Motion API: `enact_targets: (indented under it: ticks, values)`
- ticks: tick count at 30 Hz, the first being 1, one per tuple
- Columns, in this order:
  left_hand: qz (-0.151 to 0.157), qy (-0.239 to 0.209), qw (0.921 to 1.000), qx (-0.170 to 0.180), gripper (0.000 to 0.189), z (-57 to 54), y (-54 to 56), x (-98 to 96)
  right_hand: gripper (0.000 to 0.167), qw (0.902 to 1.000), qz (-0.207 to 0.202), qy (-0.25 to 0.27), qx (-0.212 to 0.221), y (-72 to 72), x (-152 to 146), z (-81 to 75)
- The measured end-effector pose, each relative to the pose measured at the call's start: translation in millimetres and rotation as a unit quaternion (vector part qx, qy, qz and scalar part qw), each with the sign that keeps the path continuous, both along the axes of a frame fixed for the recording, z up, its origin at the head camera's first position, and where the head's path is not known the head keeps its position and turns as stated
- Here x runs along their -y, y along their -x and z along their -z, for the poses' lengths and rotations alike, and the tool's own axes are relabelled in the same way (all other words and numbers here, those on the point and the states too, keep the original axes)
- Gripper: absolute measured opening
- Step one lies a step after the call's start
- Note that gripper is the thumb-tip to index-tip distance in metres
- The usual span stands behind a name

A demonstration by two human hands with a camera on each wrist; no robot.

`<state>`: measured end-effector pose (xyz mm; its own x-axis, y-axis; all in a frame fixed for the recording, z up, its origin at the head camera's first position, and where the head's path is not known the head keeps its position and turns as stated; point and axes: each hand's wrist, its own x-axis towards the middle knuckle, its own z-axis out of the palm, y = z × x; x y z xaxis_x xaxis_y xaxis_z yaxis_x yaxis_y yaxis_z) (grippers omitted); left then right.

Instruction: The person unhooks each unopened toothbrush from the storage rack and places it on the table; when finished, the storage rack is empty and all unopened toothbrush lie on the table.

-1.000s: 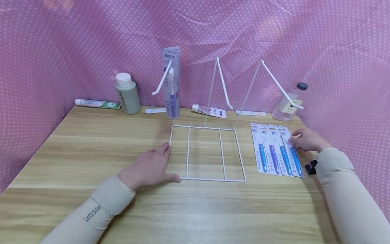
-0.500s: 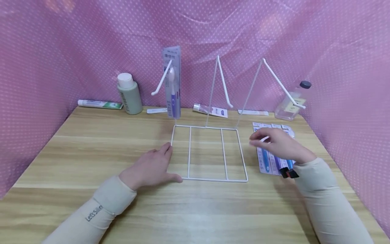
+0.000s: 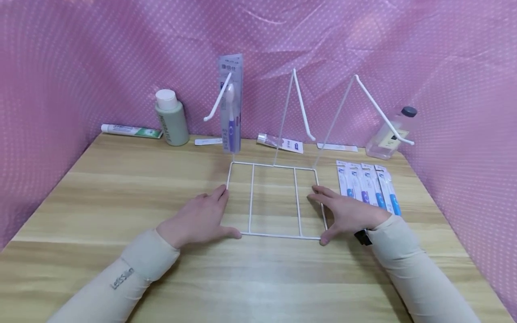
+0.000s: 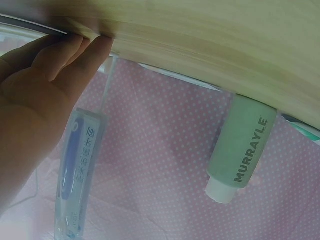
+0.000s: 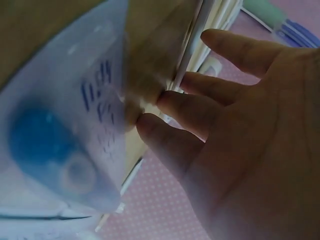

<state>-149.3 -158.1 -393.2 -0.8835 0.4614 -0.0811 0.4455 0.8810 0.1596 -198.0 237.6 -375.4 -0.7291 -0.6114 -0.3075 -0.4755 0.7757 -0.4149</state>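
Head view, read from my remote station. Nearest, the left hand (image 3: pixel 198 220) and right hand (image 3: pixel 343 211) rest against opposite sides of the rack (image 3: pixel 282 236), thumbs at its front corners. Fingers lie spread, not wrapped round the wire; I log both grips as released, contact only. The rack stands mid-table, between the hands, its base flat on the table (image 3: pixel 250 282).

Progress (my judgement): early. Four packs (image 3: pixel 368 184) lie side by side to the right, near ends partly hidden by the right hand, presumably left to hang. The left hook (image 3: pixel 218 96) is loaded; the middle hook (image 3: pixel 301 99) and right hook (image 3: pixel 377 106) are bare.

Orientation: I see the base's side rails running away from the person, uprights rising at the far edge, all hooks pointing back nearward and sloping down. Loose packs run near to far, handles nearward. The hanging pack (image 3: pixel 231 107) has its long axis vertical, brush head up; I cannot tell whether another hangs behind it.
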Motion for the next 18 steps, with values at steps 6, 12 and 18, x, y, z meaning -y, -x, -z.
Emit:
enact_targets:
  ticks: [6,12,18]
  values:
    - [-0.005,0.002,0.9999,0.011,0.123,-4.9,2.4,-1.9,0.118,1.0,0.001,0.0,-0.005,-0.1,1.2,-4.0]
    - [-0.004,0.013,0.9998,0.014,0.124,-4.3,6.3,-2.3,0.116,1.0,0.008,-0.003,0.003,-1.0,2.3,-6.7]
    - [0.001,0.033,0.9979,0.056,0.122,-17.8,10.3,-0.2,0.117,1.0,0.003,-0.002,0.006,-1.3,5.1,-5.7]
